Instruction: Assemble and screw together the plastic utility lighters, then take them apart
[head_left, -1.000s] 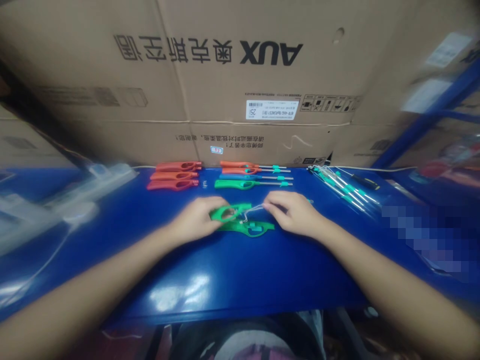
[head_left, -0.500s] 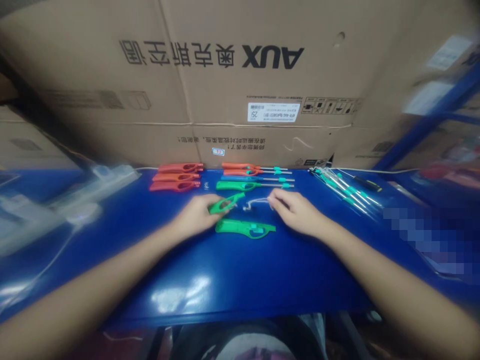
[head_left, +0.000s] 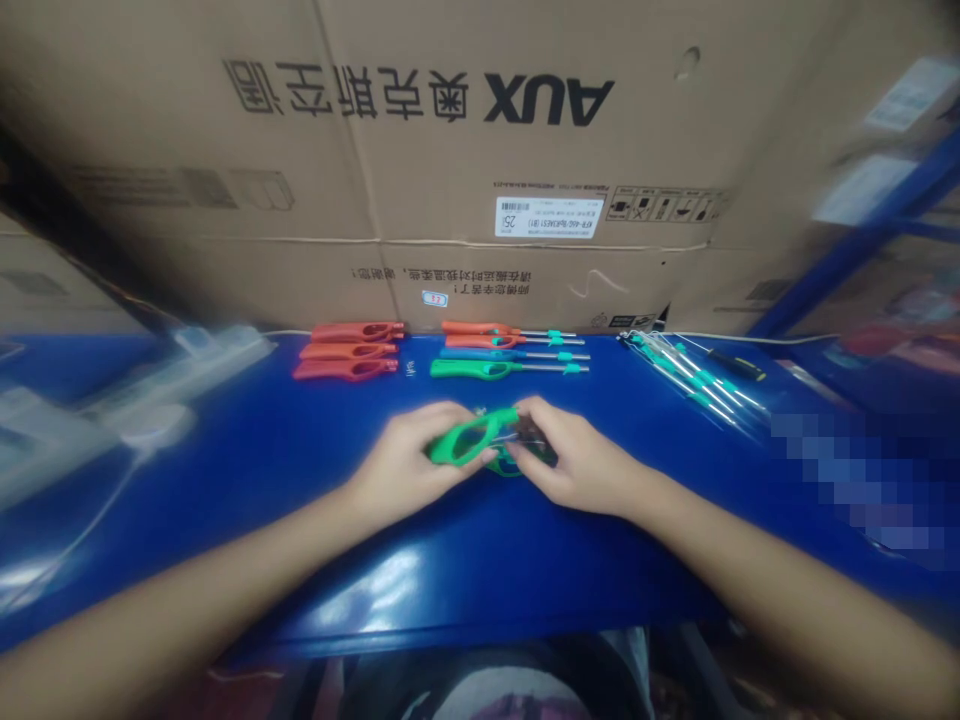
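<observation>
My left hand (head_left: 409, 455) is closed around a green lighter handle shell (head_left: 450, 446), tilted up over the middle of the blue table. At the shell's front end, my right hand (head_left: 574, 455) has thumb and index finger bent in a pinch. A thin pale wire (head_left: 508, 436) shows beside those fingertips; its far end is hidden. The second green shell lies beneath both hands, mostly covered by them. Farther back, a green lighter (head_left: 469, 369), a blue one and two orange ones lie in a row with metal tubes pointing right.
Red handle shells (head_left: 349, 353) lie at the back left, beside some tiny metal parts (head_left: 410, 368). Several metal tubes with teal pieces (head_left: 686, 375) and a dark screwdriver (head_left: 739, 365) rest at the right. A cardboard wall (head_left: 420, 200) closes off the back; a power strip (head_left: 202, 375) sits left.
Both hands have come together and slightly nearer to me. The wire in my right hand has moved to the held shell. The lower green shell is now mostly covered.
</observation>
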